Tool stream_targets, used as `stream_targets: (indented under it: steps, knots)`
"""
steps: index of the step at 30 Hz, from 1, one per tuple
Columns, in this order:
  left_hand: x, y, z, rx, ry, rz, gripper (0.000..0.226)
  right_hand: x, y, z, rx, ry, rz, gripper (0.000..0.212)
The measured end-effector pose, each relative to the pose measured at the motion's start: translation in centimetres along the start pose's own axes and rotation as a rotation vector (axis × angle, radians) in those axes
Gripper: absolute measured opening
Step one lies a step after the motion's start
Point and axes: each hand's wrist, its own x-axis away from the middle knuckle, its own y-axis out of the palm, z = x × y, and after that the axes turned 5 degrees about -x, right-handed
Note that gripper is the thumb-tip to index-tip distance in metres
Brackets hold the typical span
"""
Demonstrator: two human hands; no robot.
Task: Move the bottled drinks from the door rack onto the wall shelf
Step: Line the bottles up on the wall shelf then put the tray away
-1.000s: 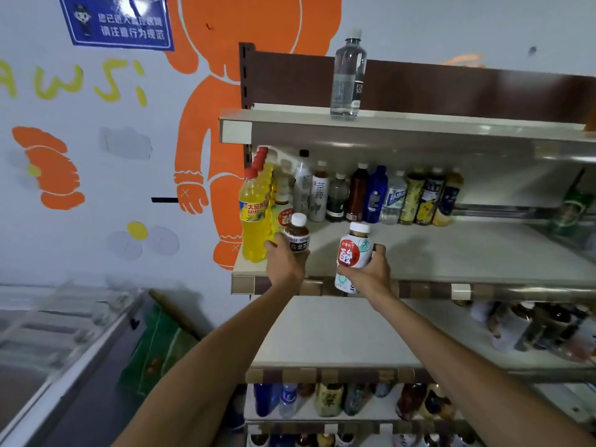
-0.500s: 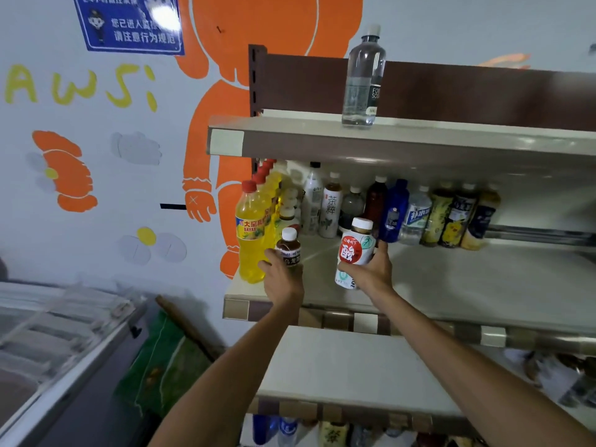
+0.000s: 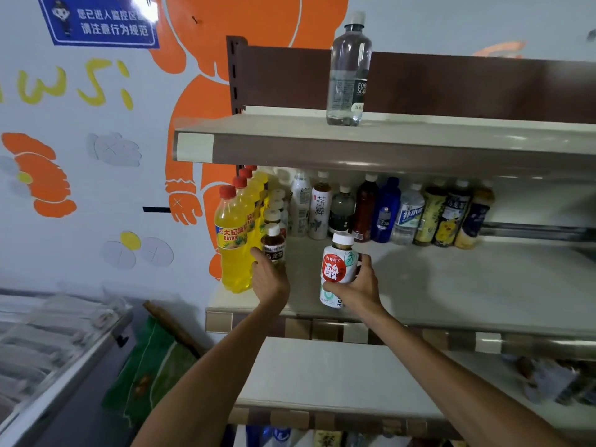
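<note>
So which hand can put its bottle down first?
Probably the left hand: its brown bottle is lined up with the matching row. The right hand's white bottle hangs by the shelf edge.

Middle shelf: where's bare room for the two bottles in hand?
Middle shelf: wide bare front strip right of the white bottle in the right hand, ahead of the back row. Top shelf: bare right of the water bottle. Crowded: left end, yellow bottles beside the brown bottle in the left hand.

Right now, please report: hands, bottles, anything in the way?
Left hand grips small tea bottle beside yellow bottles. Right hand holds white bottle over middle shelf. Back row stands behind.
</note>
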Motion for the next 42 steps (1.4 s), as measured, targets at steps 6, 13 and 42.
stream_targets:
  steps: [6,13,42]
  knots:
    - [-0.3,-0.5,-0.4,-0.035,0.033,-0.060,0.039,0.7,1.4,-1.4,0.000,-0.016,0.033,0.070]
    - [-0.9,-2.1,-0.6,-0.046,0.052,-0.128,0.032,2.1,3.5,-2.5,0.028,-0.021,0.054,0.069]
    - [-2.6,-12.9,-7.3,-0.792,0.705,-0.584,0.036,2.7,14.5,-2.1,0.195,-0.067,0.019,0.078]
